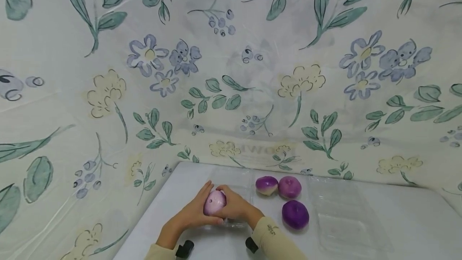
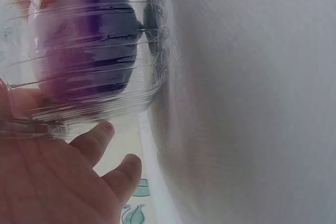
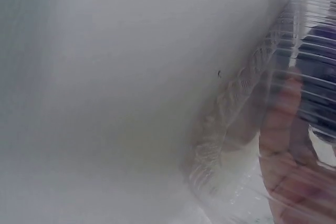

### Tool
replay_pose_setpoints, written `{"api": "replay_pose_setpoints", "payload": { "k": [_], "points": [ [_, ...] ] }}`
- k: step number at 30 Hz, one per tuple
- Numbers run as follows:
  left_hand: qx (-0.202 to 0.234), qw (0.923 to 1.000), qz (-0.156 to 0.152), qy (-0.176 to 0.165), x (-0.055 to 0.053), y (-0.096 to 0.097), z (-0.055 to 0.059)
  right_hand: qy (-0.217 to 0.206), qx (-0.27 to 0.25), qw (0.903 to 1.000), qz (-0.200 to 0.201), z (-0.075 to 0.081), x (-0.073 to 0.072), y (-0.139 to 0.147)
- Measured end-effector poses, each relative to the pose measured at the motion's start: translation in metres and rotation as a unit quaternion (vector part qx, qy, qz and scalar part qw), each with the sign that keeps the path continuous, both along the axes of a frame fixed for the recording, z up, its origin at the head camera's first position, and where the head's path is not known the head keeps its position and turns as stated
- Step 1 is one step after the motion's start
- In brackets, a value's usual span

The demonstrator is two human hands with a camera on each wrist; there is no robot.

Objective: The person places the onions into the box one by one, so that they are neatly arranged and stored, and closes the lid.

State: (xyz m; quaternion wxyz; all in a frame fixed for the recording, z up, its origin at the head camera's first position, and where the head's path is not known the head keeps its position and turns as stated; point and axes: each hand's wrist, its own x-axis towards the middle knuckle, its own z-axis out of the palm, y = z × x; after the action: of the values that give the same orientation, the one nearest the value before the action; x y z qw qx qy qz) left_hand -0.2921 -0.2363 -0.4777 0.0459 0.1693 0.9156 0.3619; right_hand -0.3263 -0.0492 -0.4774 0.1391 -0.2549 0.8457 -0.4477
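Both hands are at a pale pink-purple turnip [image 1: 215,202] with a small dark spot, held over a clear plastic container [image 1: 236,224]. My left hand [image 1: 198,208] grips its left side, thumb below and fingers up. My right hand [image 1: 234,204] curves round its right side. Through the container's ridged wall [image 2: 152,72] in the left wrist view, the turnip [image 2: 86,51] shows dark purple; two left-hand fingers [image 2: 122,179] lie outside it. In the right wrist view, the right hand [image 3: 294,166] is partly seen through the plastic.
To the right lie a purple-and-cream turnip [image 1: 267,185], a pink-purple one [image 1: 290,187] and a deep purple one [image 1: 295,214]. Another clear plastic container [image 1: 346,228] stands farther right on the white table [image 1: 415,216]. A flower-printed sheet [image 1: 252,103] hangs behind the table.
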Motion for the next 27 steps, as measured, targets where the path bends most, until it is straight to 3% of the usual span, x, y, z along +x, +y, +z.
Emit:
{"api": "replay_pose_setpoints", "payload": {
  "k": [11, 20, 27],
  "points": [
    [-0.003, 1.0000, 0.000, -0.007, -0.002, 0.003, 0.003, 0.024, 0.011, 0.9997, -0.002, 0.005, 0.002, 0.003],
    [0.006, 1.0000, -0.007, 0.004, -0.006, 0.000, 0.000, -0.002, 0.035, 0.9992, -0.021, 0.011, 0.001, 0.002],
    [0.000, 1.0000, -0.008, 0.004, -0.004, 0.001, -0.001, 0.027, 0.060, 0.9977, -0.019, 0.013, 0.005, 0.005]
  ]
}}
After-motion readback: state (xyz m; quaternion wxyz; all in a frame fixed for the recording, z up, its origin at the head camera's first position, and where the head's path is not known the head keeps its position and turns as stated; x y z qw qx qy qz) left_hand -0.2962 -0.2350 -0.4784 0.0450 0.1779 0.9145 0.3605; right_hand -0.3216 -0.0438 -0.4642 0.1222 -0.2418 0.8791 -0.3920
